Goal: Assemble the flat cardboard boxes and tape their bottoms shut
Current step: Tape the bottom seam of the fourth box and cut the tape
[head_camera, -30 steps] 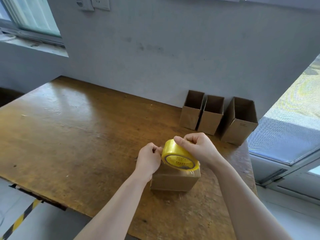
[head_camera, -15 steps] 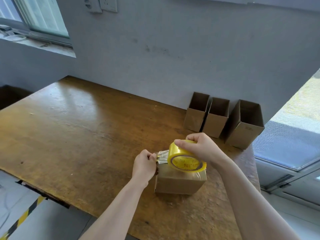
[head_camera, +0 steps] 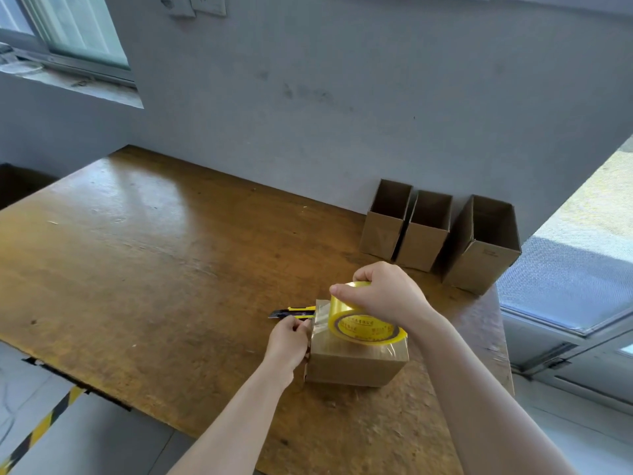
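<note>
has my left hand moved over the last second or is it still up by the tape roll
Yes. The left hand has dropped from beside the tape roll down the left side of the box, drawing tape with it.

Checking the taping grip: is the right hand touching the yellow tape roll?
Touching. The head view shows the right hand wrapped over the top of the yellow tape roll, thumb and fingers pressed on its rim, no gap.

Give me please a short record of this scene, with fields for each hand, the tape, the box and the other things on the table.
left hand: pinches tape end at box's left edge
right hand: grips tape roll on box
box: near table front, tape across top
knife: lies behind left hand
open boxes: three by wall
</note>
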Tool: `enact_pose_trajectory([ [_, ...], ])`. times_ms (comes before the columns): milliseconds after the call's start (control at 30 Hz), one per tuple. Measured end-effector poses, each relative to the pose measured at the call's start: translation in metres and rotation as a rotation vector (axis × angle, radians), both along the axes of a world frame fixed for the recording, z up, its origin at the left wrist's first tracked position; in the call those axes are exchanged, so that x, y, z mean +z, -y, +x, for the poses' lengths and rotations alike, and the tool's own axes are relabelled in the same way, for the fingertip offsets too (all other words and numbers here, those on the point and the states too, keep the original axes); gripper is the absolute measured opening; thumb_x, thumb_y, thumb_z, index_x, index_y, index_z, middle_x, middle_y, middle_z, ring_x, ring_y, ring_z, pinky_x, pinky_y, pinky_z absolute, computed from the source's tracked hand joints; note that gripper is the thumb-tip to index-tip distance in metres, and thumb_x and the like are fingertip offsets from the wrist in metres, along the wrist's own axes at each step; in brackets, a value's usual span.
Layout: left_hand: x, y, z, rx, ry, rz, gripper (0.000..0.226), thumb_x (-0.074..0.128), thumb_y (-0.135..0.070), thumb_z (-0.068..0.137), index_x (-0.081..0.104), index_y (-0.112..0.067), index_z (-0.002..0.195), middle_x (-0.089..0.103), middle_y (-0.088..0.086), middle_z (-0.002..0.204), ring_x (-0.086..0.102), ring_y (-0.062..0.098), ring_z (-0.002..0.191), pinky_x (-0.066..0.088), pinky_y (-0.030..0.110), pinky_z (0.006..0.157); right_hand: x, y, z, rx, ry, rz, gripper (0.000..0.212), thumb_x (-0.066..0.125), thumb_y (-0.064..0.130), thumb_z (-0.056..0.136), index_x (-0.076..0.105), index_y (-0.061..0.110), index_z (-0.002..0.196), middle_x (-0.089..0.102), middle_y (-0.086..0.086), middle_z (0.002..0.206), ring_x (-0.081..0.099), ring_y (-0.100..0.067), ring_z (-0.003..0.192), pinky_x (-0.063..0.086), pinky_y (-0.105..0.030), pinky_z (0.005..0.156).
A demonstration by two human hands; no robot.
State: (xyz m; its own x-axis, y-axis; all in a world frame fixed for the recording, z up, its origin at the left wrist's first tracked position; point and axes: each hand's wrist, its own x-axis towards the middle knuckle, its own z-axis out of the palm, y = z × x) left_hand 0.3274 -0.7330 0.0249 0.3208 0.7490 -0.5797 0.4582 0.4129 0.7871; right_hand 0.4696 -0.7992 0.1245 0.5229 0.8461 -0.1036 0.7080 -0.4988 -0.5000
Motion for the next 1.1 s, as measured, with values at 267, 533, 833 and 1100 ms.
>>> enact_pose_trajectory([
  [267, 0.003, -0.002, 0.005, -0.062, -0.158, 0.090, 0.019, 0.049, -0.025, 0.100, 0.046, -0.013, 0.114, 0.054, -0.002, 0.090, 0.051, 0.012, 0.078, 0.039, 0.029, 0.059, -0.002, -0.002, -0.001, -0.018, -0.002, -0.003, 0.052, 0.061, 0.064, 0.082, 0.072, 0.016, 0.100, 0.049, 0.016, 0.071, 0.054, -0.006, 0.073, 0.038, -0.019, 0.054],
  [533, 0.009, 0.028, 0.001, -0.064, 0.160, 0.423, 0.041, 0.032, -0.036, 0.105, 0.045, -0.021, 0.141, 0.057, -0.004, 0.134, 0.051, 0.014, 0.123, 0.042, 0.028, 0.099, -0.001, -0.001, -0.004, -0.035, 0.011, -0.016, 0.045, 0.060, 0.064, 0.081, 0.070, 0.022, 0.091, 0.048, 0.015, 0.068, 0.051, -0.006, 0.068, 0.035, -0.020, 0.052],
  [833, 0.029, 0.009, 0.005, -0.124, 0.227, -0.127, 0.075, 0.021, -0.076, 0.089, 0.037, -0.032, 0.149, 0.040, -0.003, 0.152, 0.030, 0.020, 0.144, 0.019, 0.042, 0.117, 0.002, 0.001, -0.006, -0.050, 0.005, 0.035, 0.039, 0.059, 0.061, 0.085, 0.068, 0.023, 0.087, 0.052, 0.014, 0.072, 0.051, -0.005, 0.066, 0.037, -0.020, 0.052],
  [1100, 0.004, 0.009, 0.018, -0.147, 0.260, 0.117, 0.031, 0.027, -0.040, 0.106, 0.056, -0.035, 0.101, 0.062, -0.001, 0.111, 0.055, 0.012, 0.104, 0.045, 0.033, 0.089, -0.003, 0.013, 0.004, -0.061, -0.256, 0.081, 0.042, 0.063, 0.062, 0.083, 0.065, 0.021, 0.071, 0.059, 0.009, 0.063, 0.060, -0.011, 0.065, 0.050, -0.026, 0.058],
])
